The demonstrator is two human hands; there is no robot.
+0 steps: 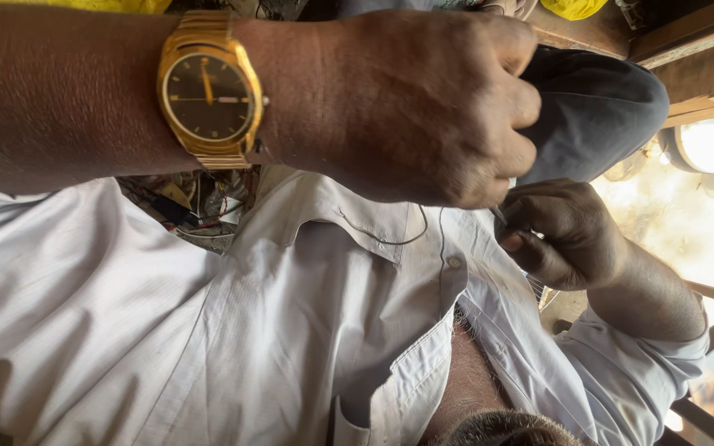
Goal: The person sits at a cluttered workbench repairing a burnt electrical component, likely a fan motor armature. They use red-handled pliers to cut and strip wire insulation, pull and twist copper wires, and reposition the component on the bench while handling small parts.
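My left hand is a closed fist held across my chest, with a gold wristwatch on its wrist. A thin grey metal tip sticks out from under the fist. My right hand is just below and to the right, fingers curled and thumb pressed to the forefinger, touching that tip. What the right hand pinches is hidden. Both hands hover over my white shirt and a dark trouser knee.
A thin wire curls on the shirt by a button. Cluttered wires and small parts lie beyond the shirt's edge. Wooden boards and a round pale object sit at the upper right, above a sunlit floor.
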